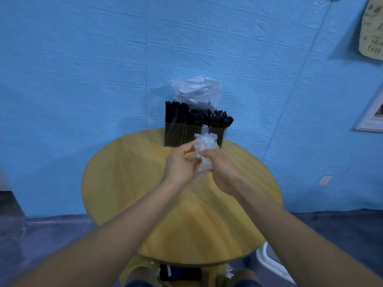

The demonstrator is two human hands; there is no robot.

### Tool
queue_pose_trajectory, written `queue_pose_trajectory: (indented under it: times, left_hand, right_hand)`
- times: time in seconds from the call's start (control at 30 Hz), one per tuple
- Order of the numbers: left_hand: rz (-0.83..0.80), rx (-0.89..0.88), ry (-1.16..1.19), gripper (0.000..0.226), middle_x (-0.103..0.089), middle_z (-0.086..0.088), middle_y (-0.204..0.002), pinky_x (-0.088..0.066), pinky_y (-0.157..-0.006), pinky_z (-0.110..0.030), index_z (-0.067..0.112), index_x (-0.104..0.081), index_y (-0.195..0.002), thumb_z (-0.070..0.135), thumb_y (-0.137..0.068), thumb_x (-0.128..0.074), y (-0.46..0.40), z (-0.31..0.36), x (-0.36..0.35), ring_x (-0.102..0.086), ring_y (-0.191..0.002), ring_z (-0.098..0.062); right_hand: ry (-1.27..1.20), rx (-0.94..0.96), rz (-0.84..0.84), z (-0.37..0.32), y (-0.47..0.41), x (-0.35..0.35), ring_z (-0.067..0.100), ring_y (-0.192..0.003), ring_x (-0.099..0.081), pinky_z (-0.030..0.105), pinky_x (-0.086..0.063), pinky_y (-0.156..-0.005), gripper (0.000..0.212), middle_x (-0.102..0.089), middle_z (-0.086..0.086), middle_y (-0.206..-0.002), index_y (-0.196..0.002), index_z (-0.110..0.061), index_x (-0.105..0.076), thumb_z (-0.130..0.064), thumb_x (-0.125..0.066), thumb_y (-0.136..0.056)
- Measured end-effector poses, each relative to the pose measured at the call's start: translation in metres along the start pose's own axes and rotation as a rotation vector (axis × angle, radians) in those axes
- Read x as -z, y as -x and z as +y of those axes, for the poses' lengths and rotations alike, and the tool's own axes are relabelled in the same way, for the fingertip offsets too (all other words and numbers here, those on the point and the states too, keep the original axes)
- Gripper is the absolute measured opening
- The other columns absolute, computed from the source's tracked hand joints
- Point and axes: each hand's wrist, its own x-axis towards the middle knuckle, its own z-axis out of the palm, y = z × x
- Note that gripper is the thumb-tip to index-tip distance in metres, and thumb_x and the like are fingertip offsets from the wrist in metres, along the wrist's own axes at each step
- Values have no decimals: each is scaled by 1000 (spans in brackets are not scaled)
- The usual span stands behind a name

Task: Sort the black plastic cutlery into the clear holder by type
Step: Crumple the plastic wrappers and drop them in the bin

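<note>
My left hand (179, 165) and right hand (222, 169) grip crumpled clear plastic wrap (204, 149) (frame centre) | hides clear three-compartment holder (175, 135) of black plastic cutlery (196, 116) | bulging clear plastic bag (196, 92) behind.

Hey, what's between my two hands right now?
In the head view, a crumpled clear plastic wrapper sits between the left hand and right hand, both gripping it above the table, in front of the holder.
</note>
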Motion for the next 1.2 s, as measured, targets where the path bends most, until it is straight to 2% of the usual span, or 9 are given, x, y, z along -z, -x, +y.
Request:
queue_pose_trajectory:
  times: [0.1, 0.17, 0.23, 0.37, 0.57, 0.77, 0.9, 1.0, 1.2]
  left_hand:
    - [-32, -55, 16, 40, -66, 6, -112, -56, -82, -27, 35, -64, -110, 2, -92, -53, 3, 6, -13, -66, -94, -11]
    - [-104, -99, 67, 34, -65, 0, -110, -54, -70, -20, 38, -64, -100, 7, -94, -52, 3, 13, -26, -64, -84, -9]
    - [-186, -86, 163, 33, -57, 3, -116, -50, -62, -13, 36, -60, -113, 9, -96, -51, 2, 19, -40, -59, -79, 0]
    - [-424, 2, 222, 43, -46, 16, -130, -49, -72, -15, 28, -47, -135, 17, -95, -55, 2, 24, -72, -54, -102, 2]
    - [-519, 51, 144, 33, -48, 5, -120, -41, -78, -22, 13, -52, -129, 14, -96, -51, 19, 28, -150, -50, -84, 6]
    - [-625, 0, -61, 26, -50, 1, -115, -40, -61, -6, 10, -55, -120, 7, -94, -52, 53, -11, -257, -52, -91, -8]
    - [-689, 27, -236, 26, -52, -13, -126, -41, -89, -18, 5, -57, -116, 2, -90, -55, 69, -76, -320, -52, -99, -12]
    - [-720, 74, -382, 26, -52, -16, -122, -38, -93, -21, 3, -58, -113, -3, -88, -56, 72, -133, -354, -52, -102, -16]
    - [-778, 142, -645, 31, -50, -19, -121, -31, -80, -13, 0, -57, -117, -5, -87, -53, 62, -242, -398, -53, -108, -28]
  right_hand:
    - [79, 82, 74, -2, 5, 6, 19, -88, -67, 30, -54, -75, 30, -68, 16, -99, -111, 1, -58, -24, -47, -99]
    - [103, 169, 211, -6, 7, 10, 14, -63, -64, 27, -50, -55, 26, -68, 7, -69, -88, -6, -63, -19, -44, -100]
    - [96, 183, 342, -10, 8, 21, 17, -56, -61, 26, -44, -50, 26, -66, 7, -64, -81, -8, -63, -12, -45, -100]
    - [57, 150, 516, -10, 21, 71, 29, -72, -66, 38, -53, -66, 19, -68, 15, -79, -90, -1, -67, -5, -49, -96]
    - [55, 126, 794, 8, 78, 175, -1, -41, -50, 19, -41, -47, 27, -56, -14, -45, -73, -15, -59, -1, -51, -95]
    - [22, 56, 984, 64, 137, 282, 16, -62, -53, 30, -44, -63, 18, -58, 1, -69, -79, -13, -63, -4, -54, -93]
    - [50, -6, 1045, 113, 151, 343, -2, -46, -49, 10, -39, -46, 17, -55, -17, -50, -79, -10, -60, -1, -54, -92]
    - [63, -54, 1045, 156, 147, 382, 3, -44, -40, 17, -34, -46, 27, -48, -8, -51, -69, -16, -53, -3, -55, -92]
    - [67, -121, 1004, 249, 118, 444, 1, -59, -51, 12, -41, -53, 9, -54, 0, -75, -103, -6, -56, -9, -55, -94]
